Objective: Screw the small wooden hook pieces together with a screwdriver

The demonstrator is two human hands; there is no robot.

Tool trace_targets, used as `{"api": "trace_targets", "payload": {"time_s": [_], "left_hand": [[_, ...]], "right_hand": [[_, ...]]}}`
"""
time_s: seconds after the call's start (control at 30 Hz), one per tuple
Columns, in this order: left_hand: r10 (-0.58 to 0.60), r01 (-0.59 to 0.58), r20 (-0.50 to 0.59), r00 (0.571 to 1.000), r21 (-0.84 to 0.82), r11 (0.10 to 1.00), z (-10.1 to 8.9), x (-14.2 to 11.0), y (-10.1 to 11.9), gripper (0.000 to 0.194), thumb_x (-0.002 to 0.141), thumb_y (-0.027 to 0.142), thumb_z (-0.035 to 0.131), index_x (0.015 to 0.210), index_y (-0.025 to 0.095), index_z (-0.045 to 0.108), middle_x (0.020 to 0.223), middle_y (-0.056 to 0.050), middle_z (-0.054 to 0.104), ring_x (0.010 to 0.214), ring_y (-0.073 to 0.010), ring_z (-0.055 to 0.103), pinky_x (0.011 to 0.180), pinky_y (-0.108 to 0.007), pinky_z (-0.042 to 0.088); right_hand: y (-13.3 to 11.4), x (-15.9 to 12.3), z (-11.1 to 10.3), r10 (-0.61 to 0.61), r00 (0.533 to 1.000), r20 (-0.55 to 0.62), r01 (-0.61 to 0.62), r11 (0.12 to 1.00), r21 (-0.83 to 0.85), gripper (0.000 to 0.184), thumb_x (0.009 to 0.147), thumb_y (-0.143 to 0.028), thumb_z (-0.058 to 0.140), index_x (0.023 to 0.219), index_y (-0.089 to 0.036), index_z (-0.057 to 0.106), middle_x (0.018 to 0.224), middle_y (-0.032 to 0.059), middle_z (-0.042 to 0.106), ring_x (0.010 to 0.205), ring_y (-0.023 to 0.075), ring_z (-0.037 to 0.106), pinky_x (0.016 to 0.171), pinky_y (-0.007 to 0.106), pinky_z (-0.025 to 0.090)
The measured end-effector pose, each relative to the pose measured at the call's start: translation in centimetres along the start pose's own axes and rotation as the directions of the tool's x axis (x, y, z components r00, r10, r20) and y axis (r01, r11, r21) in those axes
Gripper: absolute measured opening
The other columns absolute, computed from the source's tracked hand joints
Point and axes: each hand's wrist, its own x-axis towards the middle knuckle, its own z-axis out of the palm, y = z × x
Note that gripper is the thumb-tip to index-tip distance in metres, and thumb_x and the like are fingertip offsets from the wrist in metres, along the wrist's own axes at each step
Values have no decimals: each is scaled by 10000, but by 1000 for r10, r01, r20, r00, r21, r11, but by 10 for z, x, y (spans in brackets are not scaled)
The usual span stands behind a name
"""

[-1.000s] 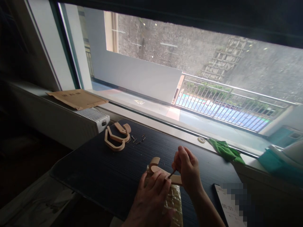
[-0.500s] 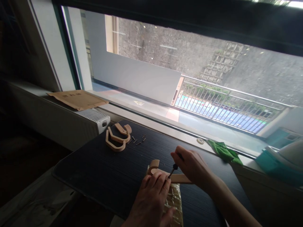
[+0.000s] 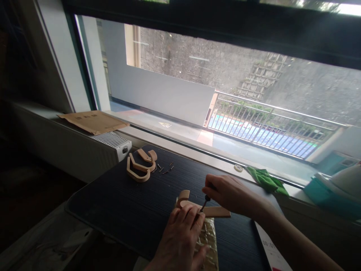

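Note:
My right hand is closed around the dark handle of a screwdriver, which leans with its tip down at a wooden hook. Pressed over the middle of that hook, my left hand has its fingers together by the screwdriver's tip; the curved end of the hook shows beyond them. Whether a screw sits under the tip is hidden by my fingers. Beneath the hook and my left hand lies a yellowish block wrapped in clear film.
Several loose wooden hooks and scattered screws lie on the dark table. Along the windowsill are a green cloth, a round disc and a teal container. A brown envelope rests on the radiator.
My right hand has turned a little on the screwdriver handle, and its forearm has swung right, uncovering the hook's straight end and a white device with digits. My left hand stays in place.

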Motion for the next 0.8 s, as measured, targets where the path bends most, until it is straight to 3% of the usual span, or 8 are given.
{"api": "trace_targets", "payload": {"time_s": [0.23, 0.43, 0.8], "left_hand": [[37, -36, -31, 999, 44, 998, -1, 1, 0, 514, 784, 357, 615, 1276, 251, 508, 1350, -63, 483, 1229, -288, 414, 1009, -451, 335], [38, -37, -18, 999, 35, 999, -1, 2, 0, 509, 810, 426, 589, 1281, 253, 505, 1358, -66, 475, 1231, -294, 412, 1014, -463, 333], [-11, 11, 32, 999, -17, 1000, -3, 2, 0, 515, 812, 436, 578, 1290, 262, 502, 1372, -52, 468, 1253, -290, 395, 1040, -471, 308]], "right_hand": [[12, 17, 11, 114, 992, -50, -114, 993, 2, 266, 896, -333, 426, 689, -194, 523, 613, 3, 587, 511, 104, 435, 499, 252, 215], [3, 8, -3, 53, 997, 47, -55, 998, 38, 94, 796, -249, 520, 741, -215, 589, 624, -31, 587, 539, 99, 445, 506, 235, 247], [10, 4, 3, 57, 998, 30, -59, 996, 74, 124, 824, -257, 467, 790, -204, 574, 676, -4, 608, 572, 113, 459, 524, 244, 268]]}}
